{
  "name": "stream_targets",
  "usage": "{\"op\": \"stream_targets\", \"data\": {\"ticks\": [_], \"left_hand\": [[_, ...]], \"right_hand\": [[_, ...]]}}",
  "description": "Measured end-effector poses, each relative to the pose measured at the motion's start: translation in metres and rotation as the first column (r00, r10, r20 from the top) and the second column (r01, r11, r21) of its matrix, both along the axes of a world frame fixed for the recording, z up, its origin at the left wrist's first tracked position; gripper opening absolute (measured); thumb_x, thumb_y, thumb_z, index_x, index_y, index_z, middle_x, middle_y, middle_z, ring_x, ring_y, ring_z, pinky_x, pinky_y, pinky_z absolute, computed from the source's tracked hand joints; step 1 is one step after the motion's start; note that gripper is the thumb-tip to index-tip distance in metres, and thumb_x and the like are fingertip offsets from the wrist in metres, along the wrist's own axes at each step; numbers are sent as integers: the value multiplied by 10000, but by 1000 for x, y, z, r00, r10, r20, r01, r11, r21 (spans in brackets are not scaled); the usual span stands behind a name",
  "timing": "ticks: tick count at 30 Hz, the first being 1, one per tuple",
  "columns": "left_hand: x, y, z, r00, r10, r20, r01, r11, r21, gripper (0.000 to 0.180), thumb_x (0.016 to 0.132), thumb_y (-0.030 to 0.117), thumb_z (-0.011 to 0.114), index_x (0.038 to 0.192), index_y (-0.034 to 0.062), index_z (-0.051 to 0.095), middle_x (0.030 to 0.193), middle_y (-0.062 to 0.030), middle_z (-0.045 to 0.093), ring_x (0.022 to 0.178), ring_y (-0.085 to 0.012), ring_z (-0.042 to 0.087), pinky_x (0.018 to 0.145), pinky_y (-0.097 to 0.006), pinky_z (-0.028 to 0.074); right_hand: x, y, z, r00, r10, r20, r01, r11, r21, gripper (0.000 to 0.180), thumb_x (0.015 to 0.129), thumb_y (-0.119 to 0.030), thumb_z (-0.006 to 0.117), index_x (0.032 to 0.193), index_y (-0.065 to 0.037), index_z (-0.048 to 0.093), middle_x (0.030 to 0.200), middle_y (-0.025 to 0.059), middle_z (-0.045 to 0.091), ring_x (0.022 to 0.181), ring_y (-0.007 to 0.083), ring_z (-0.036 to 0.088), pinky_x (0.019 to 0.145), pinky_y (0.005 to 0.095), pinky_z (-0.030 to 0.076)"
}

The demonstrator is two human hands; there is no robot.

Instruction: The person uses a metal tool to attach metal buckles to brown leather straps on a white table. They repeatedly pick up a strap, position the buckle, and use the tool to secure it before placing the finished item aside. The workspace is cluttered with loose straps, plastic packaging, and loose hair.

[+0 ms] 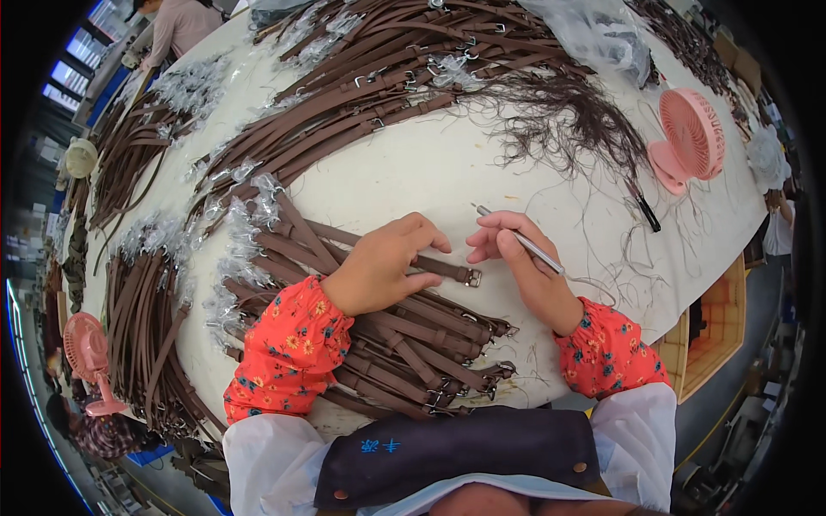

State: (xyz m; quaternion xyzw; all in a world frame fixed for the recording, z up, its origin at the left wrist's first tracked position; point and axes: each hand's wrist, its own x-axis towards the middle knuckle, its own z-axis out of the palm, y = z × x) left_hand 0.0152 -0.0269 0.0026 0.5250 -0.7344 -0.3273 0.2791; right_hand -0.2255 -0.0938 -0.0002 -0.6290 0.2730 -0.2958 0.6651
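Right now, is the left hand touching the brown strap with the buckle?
Touching. The head view shows the left hand pressing down on the brown strap, fingers curled over it.

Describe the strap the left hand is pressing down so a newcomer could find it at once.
On the white table, find the pile of brown straps nearest the person. The left hand pins one brown strap across the pile's top. Unlike its neighbours, its metal buckle points toward the right hand, which holds a thin metal tool.
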Motion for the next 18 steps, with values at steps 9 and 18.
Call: {"op": "stream_targets", "data": {"ticks": [9, 18], "left_hand": [[-15, 7, -6, 997, -59, -45, 53, 990, -135, 250, 828, 15, 753, 1066, 89, 740, 977, -70, 661, 850, -253, 652, 747, -353, 534], [-10, 6, -7, 991, 83, -107, -85, 996, -15, 72, 886, 14, 690, 958, 7, 690, 897, -112, 687, 778, -251, 667, 718, -328, 530]], "right_hand": [[0, -2, -7, 995, -50, 85, 36, 987, 155, 412, 1104, -320, 411, 1349, 4, 478, 1100, 150, 648, 939, 182, 675, 887, 303, 515], [-3, -4, -8, 997, 37, 68, -52, 971, 235, 385, 1105, -333, 408, 1193, 19, 535, 849, 90, 676, 723, 151, 671, 881, 305, 513]]}}
